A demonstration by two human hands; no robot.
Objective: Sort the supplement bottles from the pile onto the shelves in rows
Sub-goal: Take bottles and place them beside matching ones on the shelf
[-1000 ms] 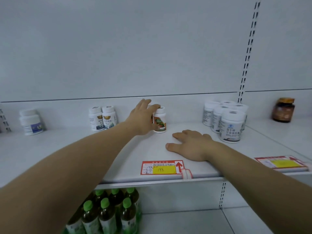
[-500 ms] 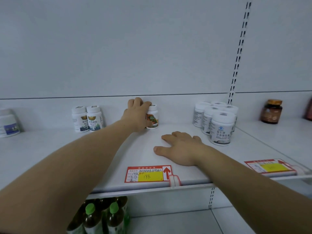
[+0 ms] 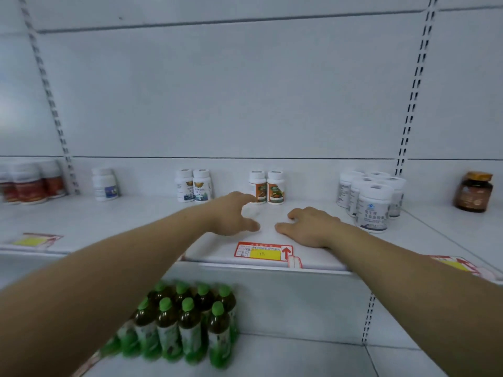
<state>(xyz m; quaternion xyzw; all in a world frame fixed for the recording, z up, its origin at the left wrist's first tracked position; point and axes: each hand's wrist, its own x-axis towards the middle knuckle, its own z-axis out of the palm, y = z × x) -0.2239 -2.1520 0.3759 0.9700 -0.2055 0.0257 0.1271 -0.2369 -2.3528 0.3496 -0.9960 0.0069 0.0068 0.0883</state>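
Nearest, the green-capped drink bottles (image 3: 187,327) on the lower shelf are blurred, and the left forearm covers some of them. Past the price tag (image 3: 262,251), the right grip (image 3: 307,227) lies flat and released on the shelf (image 3: 136,221). The left grip (image 3: 231,213) is spread and released, holding nothing. One fingertip overlaps the left of two orange-labelled bottles (image 3: 275,189) standing side by side at the shelf's back, and I cannot tell whether it touches.

back panel (image 3: 231,91) white | slotted uprights (image 3: 411,110) left and right | shelves (image 3: 130,213) white
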